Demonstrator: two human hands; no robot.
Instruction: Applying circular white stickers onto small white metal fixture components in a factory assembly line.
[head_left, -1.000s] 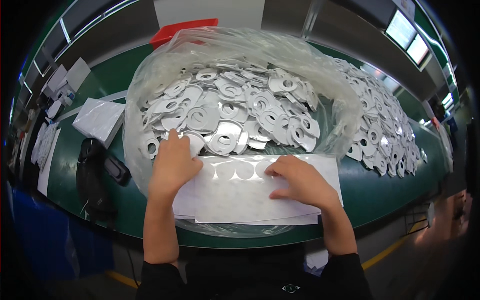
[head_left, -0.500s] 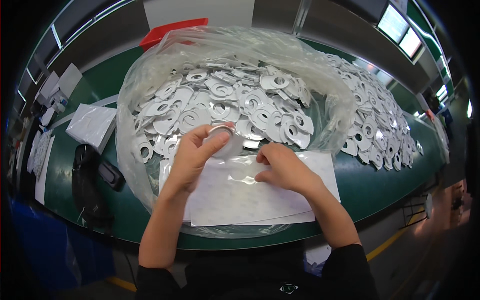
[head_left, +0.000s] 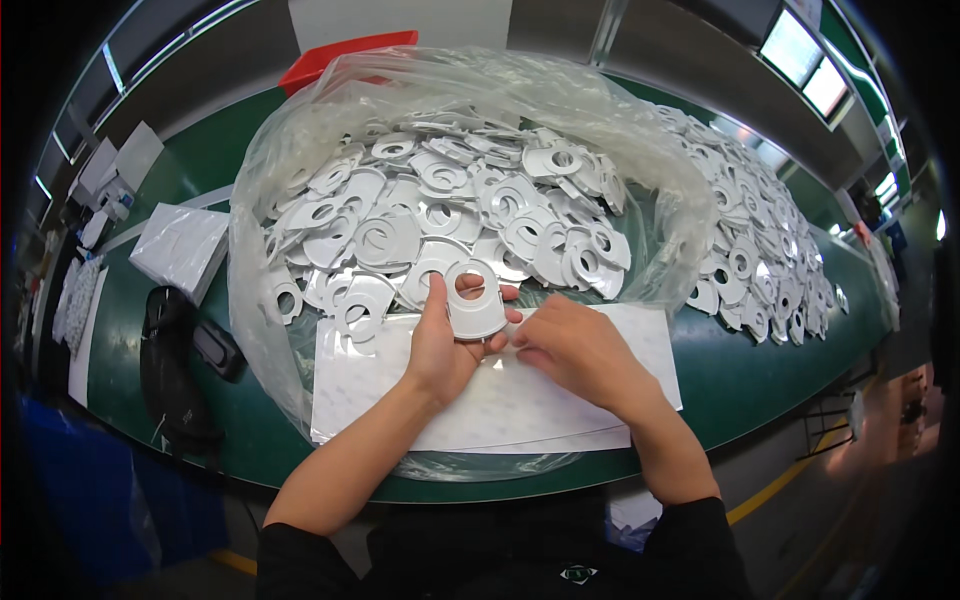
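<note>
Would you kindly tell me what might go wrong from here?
The white part might slip, as the left hand holds it raised above the sheets. The right hand, so close beside it, might knock it. The loose pile just behind the sheets might slide onto them.

Held flat white plastic part with a round hole [head_left: 478, 322]: plain white, no pattern beyond its own shape. Loose white ring-holed plastic parts, far heap [head_left: 388, 240] and right heap [head_left: 752, 225]: same white. Glossy white sheets, near [head_left: 370, 398]: faint grey mottling. Smooth tabletop [head_left: 750, 395]: dark green. Shallow plastic tray, far left [head_left: 340, 57]: red.
</note>
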